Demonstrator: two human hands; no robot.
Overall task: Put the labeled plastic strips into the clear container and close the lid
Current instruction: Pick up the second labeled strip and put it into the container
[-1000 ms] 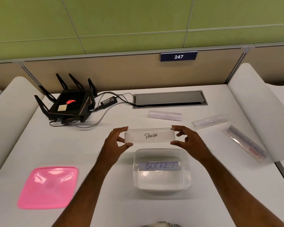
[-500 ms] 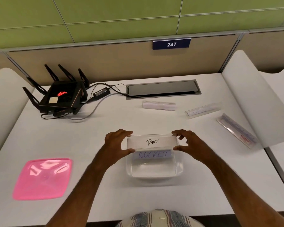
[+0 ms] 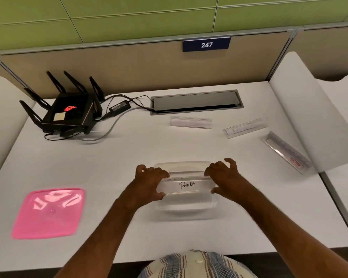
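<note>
A clear plastic strip labeled PANDA (image 3: 187, 185) lies inside the clear container (image 3: 185, 210) at the desk's near middle. My left hand (image 3: 149, 183) grips its left end and my right hand (image 3: 223, 177) its right end, fingers curled over the container's rim. The strip seen earlier in the container is hidden beneath it. Three more clear strips lie on the desk: one behind the container (image 3: 191, 122), one to the right (image 3: 245, 127), one at the far right (image 3: 285, 151). The pink lid (image 3: 48, 212) lies flat at the near left.
A black router (image 3: 65, 111) with antennas and cables sits at the back left. A grey cable hatch (image 3: 196, 102) is set into the desk at the back. White curved dividers (image 3: 309, 117) flank the desk on both sides.
Both hands lowered the PANDA strip from above the container down into it, covering the SOCKET strip. The camera tilted down slightly.
</note>
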